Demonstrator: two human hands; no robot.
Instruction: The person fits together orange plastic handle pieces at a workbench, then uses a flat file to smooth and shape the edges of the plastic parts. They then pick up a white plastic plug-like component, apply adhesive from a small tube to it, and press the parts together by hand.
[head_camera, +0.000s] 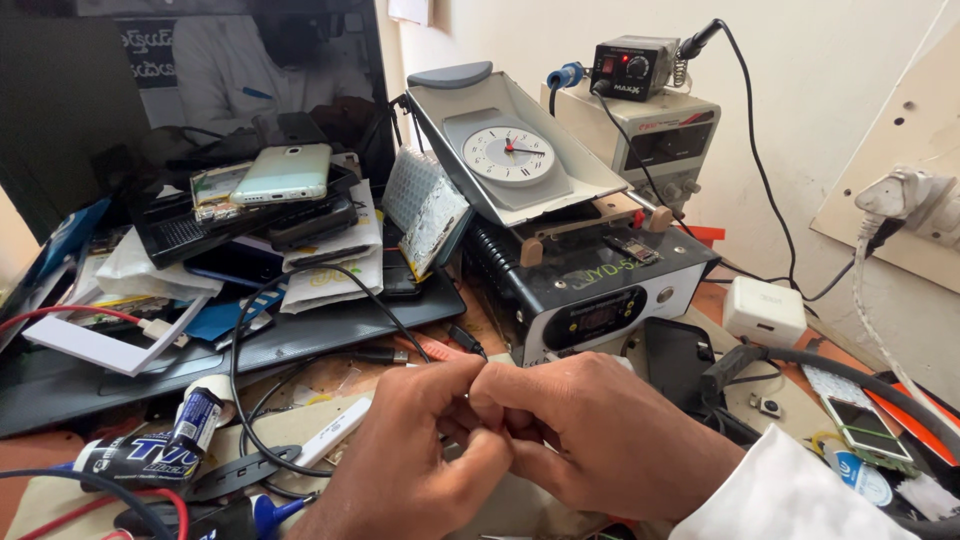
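Head view, nearest first: the left hand (420, 455) and right hand (585, 435) meet fingertip to fingertip low in the frame, both curled tight and pinching something too small to make out, hidden between the fingers. Judging by the grip, this is a fine picking or pulling step; the next move calls for a steady, gentle tug. Just left of the left hand lie a black cable (240, 400) and a battery (195, 420). Beyond the knuckles sits a black heating station (590, 300), with a clock (509, 154) further back.
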